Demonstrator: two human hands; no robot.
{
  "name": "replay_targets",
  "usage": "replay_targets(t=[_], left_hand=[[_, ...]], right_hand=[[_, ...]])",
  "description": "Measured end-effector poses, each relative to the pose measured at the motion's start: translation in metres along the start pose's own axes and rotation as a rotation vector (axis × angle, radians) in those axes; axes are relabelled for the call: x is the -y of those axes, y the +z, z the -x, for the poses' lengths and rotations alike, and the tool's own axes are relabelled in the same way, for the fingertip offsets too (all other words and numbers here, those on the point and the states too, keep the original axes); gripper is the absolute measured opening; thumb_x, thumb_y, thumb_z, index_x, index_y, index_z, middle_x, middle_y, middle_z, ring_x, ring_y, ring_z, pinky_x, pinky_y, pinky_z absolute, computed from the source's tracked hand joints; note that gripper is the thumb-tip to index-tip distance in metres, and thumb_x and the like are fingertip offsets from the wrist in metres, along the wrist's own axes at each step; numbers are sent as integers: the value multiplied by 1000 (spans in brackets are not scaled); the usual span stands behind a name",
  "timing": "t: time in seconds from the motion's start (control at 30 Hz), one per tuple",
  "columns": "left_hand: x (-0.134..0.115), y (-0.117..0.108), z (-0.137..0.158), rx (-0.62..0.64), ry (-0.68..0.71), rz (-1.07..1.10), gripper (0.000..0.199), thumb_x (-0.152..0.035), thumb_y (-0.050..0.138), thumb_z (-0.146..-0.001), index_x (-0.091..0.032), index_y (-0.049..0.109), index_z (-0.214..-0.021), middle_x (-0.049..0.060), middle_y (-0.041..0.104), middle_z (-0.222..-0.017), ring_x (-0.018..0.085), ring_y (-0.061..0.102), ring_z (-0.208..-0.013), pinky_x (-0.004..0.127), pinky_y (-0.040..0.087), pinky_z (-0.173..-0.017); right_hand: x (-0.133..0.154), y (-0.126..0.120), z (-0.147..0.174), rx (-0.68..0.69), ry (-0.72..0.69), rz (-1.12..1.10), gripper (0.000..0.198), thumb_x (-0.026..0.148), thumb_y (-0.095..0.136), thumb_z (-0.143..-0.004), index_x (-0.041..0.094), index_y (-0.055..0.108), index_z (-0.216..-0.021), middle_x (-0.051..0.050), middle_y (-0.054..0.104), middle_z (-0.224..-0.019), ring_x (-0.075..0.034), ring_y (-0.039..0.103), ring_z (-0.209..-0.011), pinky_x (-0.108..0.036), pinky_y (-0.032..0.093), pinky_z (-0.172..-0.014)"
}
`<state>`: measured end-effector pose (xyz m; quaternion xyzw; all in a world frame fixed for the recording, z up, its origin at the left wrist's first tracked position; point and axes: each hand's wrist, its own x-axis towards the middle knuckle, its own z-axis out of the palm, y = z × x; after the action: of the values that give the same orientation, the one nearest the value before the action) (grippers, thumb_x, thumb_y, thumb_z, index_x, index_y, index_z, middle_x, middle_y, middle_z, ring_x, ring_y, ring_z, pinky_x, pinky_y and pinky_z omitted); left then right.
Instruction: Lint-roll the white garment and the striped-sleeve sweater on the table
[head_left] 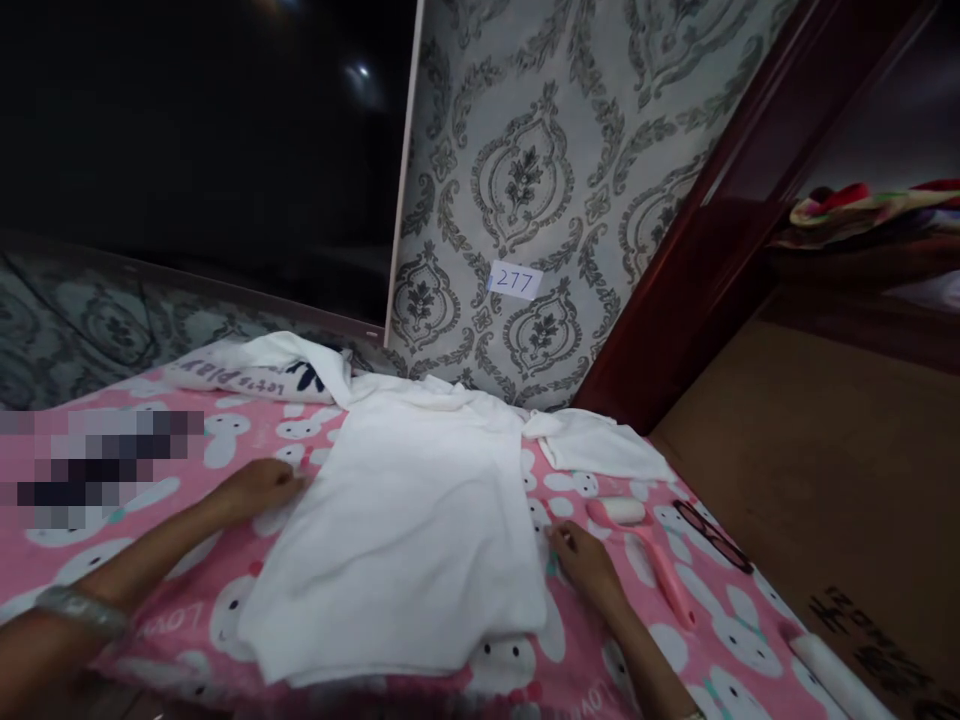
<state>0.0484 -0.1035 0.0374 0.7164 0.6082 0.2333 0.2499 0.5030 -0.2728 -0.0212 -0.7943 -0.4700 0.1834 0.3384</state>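
A white garment (405,530), apparently a shirt, lies spread flat, with soft creases across its lower half. Just left of its edge is my left hand (262,490), its fingers curled in and no cloth visible in them. My right hand (589,562) is by the garment's right edge, thumb and fingers bent together, with nothing visible between them. The garment rests on a pink bedspread (187,570) patterned with white rabbits. To the right of my right hand lies a lint roller (667,575) with a pink handle and a white roll.
Behind the garment lie a printed white cloth (255,370) and a folded white cloth (604,445). Dark-framed glasses (712,535) and a white roll (832,675) sit near the right edge, beside a cardboard box (825,430). A large screen (195,150) stands behind.
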Motion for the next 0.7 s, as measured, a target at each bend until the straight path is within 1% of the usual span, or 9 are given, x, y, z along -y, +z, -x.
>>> replay_targets(t=[0.1, 0.2, 0.3, 0.37, 0.4, 0.47, 0.57, 0.63, 0.7], left_hand=[[11, 21, 28, 160, 58, -221, 40, -59, 61, -67, -21, 57, -55, 2, 64, -61, 20, 56, -61, 29, 36, -58], [-3, 25, 42, 131, 73, -64, 30, -51, 66, -61, -21, 62, -63, 6, 70, -75, 27, 65, -76, 33, 47, -70], [-21, 19, 51, 194, -93, 437, 31, -43, 77, -56, -20, 66, -74, 8, 74, -82, 30, 70, -84, 34, 54, -72], [-25, 14, 59, 237, -242, 803, 39, -36, 84, -52, -20, 68, -83, 8, 75, -85, 28, 72, -83, 34, 58, -70], [-24, 13, 64, 230, -307, 940, 43, -32, 87, -51, -20, 68, -88, 9, 76, -87, 28, 73, -83, 33, 59, -69], [-17, 16, 76, 206, -430, 1073, 51, -24, 91, -47, -18, 69, -92, 10, 77, -90, 28, 74, -83, 33, 61, -69], [-3, 27, 91, 273, -542, 1077, 55, -20, 93, -47, -17, 70, -97, 12, 78, -95, 30, 74, -87, 33, 62, -71], [-3, 30, 92, 334, -522, 1066, 55, -22, 93, -49, -16, 72, -100, 13, 77, -98, 31, 74, -89, 35, 63, -72], [-15, 22, 86, 310, -452, 1075, 57, -24, 93, -49, -16, 72, -101, 14, 77, -98, 32, 75, -87, 35, 63, -70]], right_hand=[[2, 21, 20, 19, -94, 166, 21, 43, 55, -76, 25, 54, -67, -3, 64, -66, -21, 58, -64, -31, 38, -59], [17, 28, 24, -20, -136, 54, 17, 37, 59, -72, 24, 52, -65, -2, 61, -64, -20, 54, -63, -30, 38, -61], [33, 25, 25, -19, -38, -472, 24, 46, 63, -72, 23, 58, -70, -1, 64, -66, -20, 57, -66, -30, 44, -64], [38, 22, 32, 10, 55, -884, 31, 50, 68, -71, 22, 65, -81, -3, 72, -80, -22, 64, -78, -32, 50, -72], [39, 21, 39, 26, 103, -1041, 34, 49, 72, -69, 22, 68, -88, -3, 74, -88, -23, 66, -85, -33, 51, -77], [36, 22, 55, 85, 211, -1212, 40, 45, 78, -66, 20, 71, -97, -5, 77, -96, -26, 68, -95, -36, 53, -84], [30, 29, 79, 272, 325, -1225, 42, 41, 84, -65, 14, 73, -96, -11, 78, -92, -30, 71, -93, -41, 55, -83], [32, 29, 87, 358, 317, -1185, 44, 42, 86, -64, 12, 73, -93, -14, 78, -89, -31, 72, -89, -42, 56, -81], [43, 18, 83, 334, 274, -1154, 45, 43, 88, -61, 11, 73, -91, -14, 78, -87, -31, 73, -85, -41, 56, -79]])
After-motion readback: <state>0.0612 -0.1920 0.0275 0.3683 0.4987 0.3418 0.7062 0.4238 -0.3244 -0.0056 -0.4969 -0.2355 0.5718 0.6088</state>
